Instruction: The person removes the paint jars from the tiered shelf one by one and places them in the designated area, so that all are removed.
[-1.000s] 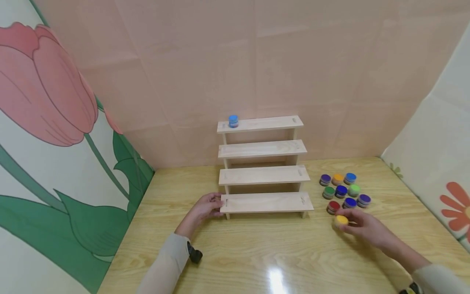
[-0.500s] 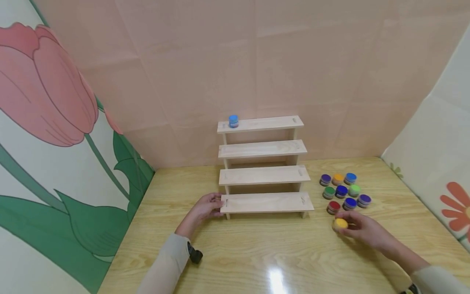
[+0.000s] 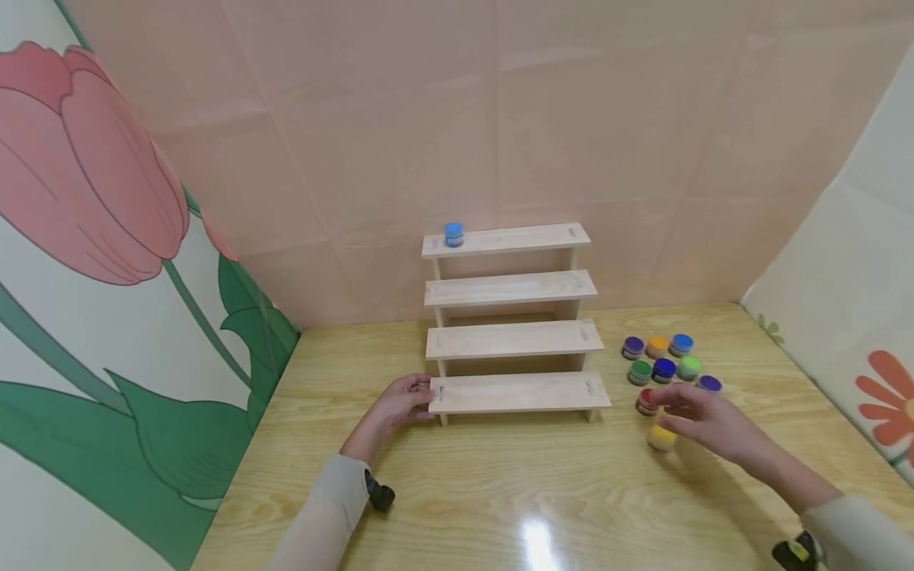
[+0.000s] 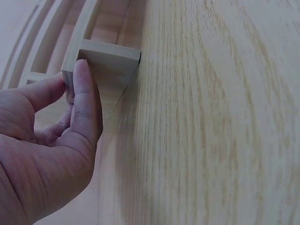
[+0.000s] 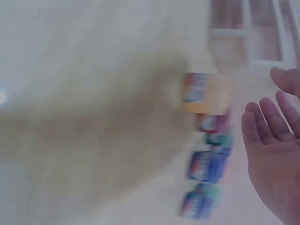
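Note:
A four-step wooden display stand [image 3: 520,394] stands on the wood-grain table. My left hand [image 3: 396,403] pinches the left end of its lowest board; in the left wrist view, thumb and fingers lie on either side of the board end [image 4: 70,70]. At the right, my right hand [image 3: 717,428] hovers over a small paint jar with a yellow lid [image 3: 662,438], fingers apart from it. The right wrist view shows the yellow jar [image 5: 199,93] upright on the table, blurred, with the hand's fingers loosely extended. Beside that hand sits a red-lidded jar [image 3: 647,401].
A light-blue jar [image 3: 453,235] stands at the left end of the top board. Several more jars with coloured lids, among them a green-lidded jar [image 3: 639,373] and a light-green one [image 3: 689,367], cluster right of the stand. A pink wall covering [image 3: 514,119] rises behind.
My right hand has let go of the yellow jar and lifted slightly up and away, now covering a dark-blue jar. The left hand keeps its place on the stand.

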Tool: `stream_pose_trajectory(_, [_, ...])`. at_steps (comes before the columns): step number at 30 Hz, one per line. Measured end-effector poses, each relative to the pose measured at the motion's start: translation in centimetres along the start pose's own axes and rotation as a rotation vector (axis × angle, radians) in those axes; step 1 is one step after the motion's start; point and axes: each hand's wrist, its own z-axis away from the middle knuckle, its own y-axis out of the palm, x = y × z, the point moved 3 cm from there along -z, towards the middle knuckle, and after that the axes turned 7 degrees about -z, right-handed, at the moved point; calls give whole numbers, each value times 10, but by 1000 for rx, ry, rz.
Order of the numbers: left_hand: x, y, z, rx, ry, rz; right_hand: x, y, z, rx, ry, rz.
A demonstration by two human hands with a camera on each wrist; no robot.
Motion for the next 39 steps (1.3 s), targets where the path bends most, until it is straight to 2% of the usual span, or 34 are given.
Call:
stream_pose_trajectory(7, [1, 0, 0, -8, -4, -3, 38, -11, -39, 27, 25, -61])
stream_pose_trajectory(13, [2, 0, 1, 3, 2, 0, 77, -18, -75, 46, 2, -27])
stream_pose_trajectory(20, [1, -1, 1, 1, 7, -1, 118, -21, -119, 43, -7, -58])
stream_pose_trajectory(26, [0, -2, 3, 7, 3, -10, 139, -16, -152, 41, 21, -92])
stream_pose_trajectory(39, [-3, -2, 2, 6, -5, -33, 175, 4, -213, 50, -38, -187])
